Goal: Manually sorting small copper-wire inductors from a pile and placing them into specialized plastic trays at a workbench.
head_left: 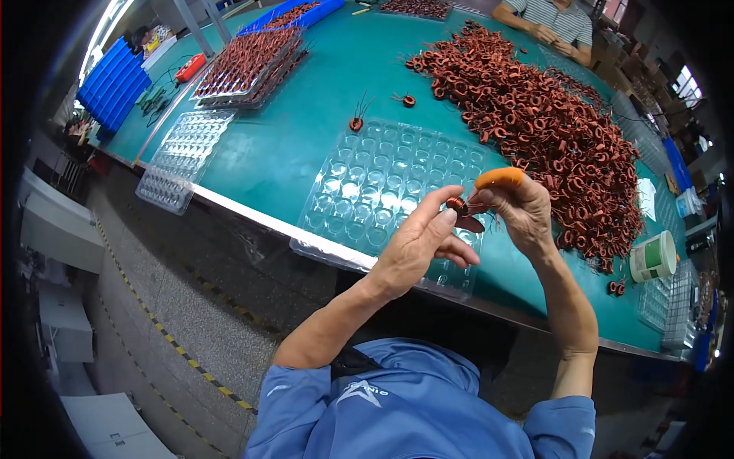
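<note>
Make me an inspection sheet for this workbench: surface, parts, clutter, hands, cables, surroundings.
Surface: green tabletop, pale front edge.
Job's things: ring coil in hand above the clear pocketed tray; large coil pile on the right.
Clutter: loose coils near the tray's far side; white-green tub at right.
Hands: left hand pinches the coil; right hand, orange finger cover on, appears to pinch its wire leads.
Cables: dark cords near a red box, far left.
Surroundings: striped floor tape; co-worker across the table.
</note>
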The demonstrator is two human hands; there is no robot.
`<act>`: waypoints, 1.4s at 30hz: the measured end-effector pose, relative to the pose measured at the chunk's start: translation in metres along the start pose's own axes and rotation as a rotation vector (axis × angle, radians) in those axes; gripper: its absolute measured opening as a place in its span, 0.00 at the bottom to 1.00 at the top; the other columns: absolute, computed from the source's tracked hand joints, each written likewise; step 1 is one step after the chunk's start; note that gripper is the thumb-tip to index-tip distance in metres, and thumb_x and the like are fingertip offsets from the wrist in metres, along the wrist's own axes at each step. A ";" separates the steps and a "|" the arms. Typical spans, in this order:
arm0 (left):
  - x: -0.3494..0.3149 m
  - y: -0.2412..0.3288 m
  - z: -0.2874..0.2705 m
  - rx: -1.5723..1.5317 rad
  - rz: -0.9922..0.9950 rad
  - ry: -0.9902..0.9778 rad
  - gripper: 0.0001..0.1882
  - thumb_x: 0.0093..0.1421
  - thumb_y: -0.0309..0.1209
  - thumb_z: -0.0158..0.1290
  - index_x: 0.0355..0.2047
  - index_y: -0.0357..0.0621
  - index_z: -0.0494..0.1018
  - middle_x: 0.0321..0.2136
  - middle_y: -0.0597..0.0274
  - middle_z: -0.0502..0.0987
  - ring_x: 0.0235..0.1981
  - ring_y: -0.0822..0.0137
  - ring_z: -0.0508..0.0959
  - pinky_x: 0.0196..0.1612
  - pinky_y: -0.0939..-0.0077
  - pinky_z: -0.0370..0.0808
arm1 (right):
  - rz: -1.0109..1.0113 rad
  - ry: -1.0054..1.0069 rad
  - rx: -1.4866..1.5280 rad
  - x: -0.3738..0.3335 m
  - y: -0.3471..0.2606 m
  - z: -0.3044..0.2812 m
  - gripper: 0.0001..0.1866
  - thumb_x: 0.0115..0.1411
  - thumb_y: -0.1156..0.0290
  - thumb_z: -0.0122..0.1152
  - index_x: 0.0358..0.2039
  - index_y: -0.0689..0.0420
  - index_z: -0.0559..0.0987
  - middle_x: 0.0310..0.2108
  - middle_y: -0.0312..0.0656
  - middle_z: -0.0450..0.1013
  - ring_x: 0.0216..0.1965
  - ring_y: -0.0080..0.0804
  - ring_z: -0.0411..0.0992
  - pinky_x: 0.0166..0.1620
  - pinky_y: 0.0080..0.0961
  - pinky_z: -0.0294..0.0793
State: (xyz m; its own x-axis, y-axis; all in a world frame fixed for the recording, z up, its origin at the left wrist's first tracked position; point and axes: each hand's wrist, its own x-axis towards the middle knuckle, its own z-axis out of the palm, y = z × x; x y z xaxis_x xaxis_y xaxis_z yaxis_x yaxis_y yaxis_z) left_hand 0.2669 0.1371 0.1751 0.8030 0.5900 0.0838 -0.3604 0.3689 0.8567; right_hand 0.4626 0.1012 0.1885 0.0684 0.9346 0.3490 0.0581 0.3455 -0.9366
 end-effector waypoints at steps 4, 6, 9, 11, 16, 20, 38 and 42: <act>0.002 -0.007 -0.007 0.001 0.048 0.084 0.15 0.68 0.33 0.43 0.51 0.38 0.61 0.32 0.56 0.74 0.28 0.68 0.77 0.32 0.77 0.75 | 0.163 -0.105 0.074 0.007 -0.008 0.001 0.09 0.61 0.74 0.57 0.40 0.65 0.76 0.32 0.41 0.77 0.36 0.26 0.76 0.42 0.23 0.77; 0.000 -0.010 -0.014 0.023 0.064 0.065 0.13 0.68 0.32 0.44 0.49 0.38 0.62 0.32 0.56 0.74 0.27 0.68 0.77 0.32 0.77 0.75 | 0.213 -0.160 0.077 0.011 -0.011 -0.002 0.11 0.62 0.73 0.55 0.42 0.66 0.75 0.33 0.42 0.77 0.36 0.27 0.76 0.44 0.25 0.76; -0.003 -0.009 -0.020 0.039 0.079 0.029 0.11 0.67 0.30 0.45 0.45 0.38 0.61 0.31 0.56 0.74 0.27 0.67 0.77 0.32 0.76 0.75 | 0.268 -0.205 0.146 0.008 -0.017 0.003 0.14 0.61 0.70 0.57 0.44 0.66 0.76 0.32 0.40 0.76 0.35 0.24 0.75 0.41 0.22 0.75; -0.004 -0.011 -0.021 0.098 0.125 -0.008 0.12 0.67 0.30 0.45 0.47 0.38 0.60 0.32 0.56 0.73 0.28 0.67 0.76 0.33 0.76 0.75 | 0.307 -0.192 -0.070 0.007 -0.023 0.011 0.13 0.61 0.70 0.58 0.42 0.66 0.77 0.31 0.39 0.76 0.34 0.23 0.74 0.39 0.20 0.74; -0.009 -0.008 -0.013 0.098 0.161 -0.042 0.15 0.66 0.30 0.46 0.50 0.39 0.58 0.33 0.57 0.71 0.29 0.68 0.75 0.35 0.77 0.74 | 0.266 -0.209 -0.208 0.006 -0.040 0.019 0.13 0.58 0.66 0.64 0.37 0.64 0.79 0.28 0.40 0.78 0.32 0.22 0.75 0.38 0.21 0.74; -0.008 -0.011 -0.002 0.112 0.197 -0.027 0.17 0.65 0.29 0.48 0.51 0.41 0.58 0.32 0.59 0.70 0.29 0.70 0.74 0.35 0.78 0.73 | 0.177 -0.203 -0.260 0.002 -0.040 0.013 0.12 0.59 0.66 0.63 0.38 0.62 0.80 0.31 0.39 0.79 0.34 0.23 0.75 0.40 0.22 0.74; -0.005 0.000 -0.010 0.747 0.302 0.368 0.11 0.63 0.23 0.47 0.46 0.37 0.66 0.23 0.59 0.71 0.23 0.70 0.73 0.27 0.76 0.71 | -0.665 -0.060 -0.992 0.000 -0.029 0.033 0.06 0.46 0.77 0.66 0.23 0.59 0.76 0.28 0.41 0.71 0.29 0.36 0.70 0.30 0.29 0.68; -0.012 0.004 -0.010 0.395 0.345 0.168 0.08 0.66 0.25 0.44 0.44 0.38 0.63 0.28 0.63 0.68 0.23 0.74 0.71 0.28 0.81 0.70 | -0.324 -0.047 -0.626 0.004 -0.030 0.026 0.05 0.52 0.74 0.66 0.29 0.60 0.80 0.30 0.39 0.73 0.30 0.33 0.71 0.32 0.26 0.70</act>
State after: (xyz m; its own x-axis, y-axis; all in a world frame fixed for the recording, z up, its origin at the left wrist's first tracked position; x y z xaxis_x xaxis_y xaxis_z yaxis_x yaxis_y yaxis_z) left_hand 0.2509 0.1390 0.1724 0.5713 0.7475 0.3389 -0.3582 -0.1444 0.9224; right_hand 0.4349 0.0964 0.2171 -0.0910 0.8007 0.5922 0.6312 0.5063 -0.5876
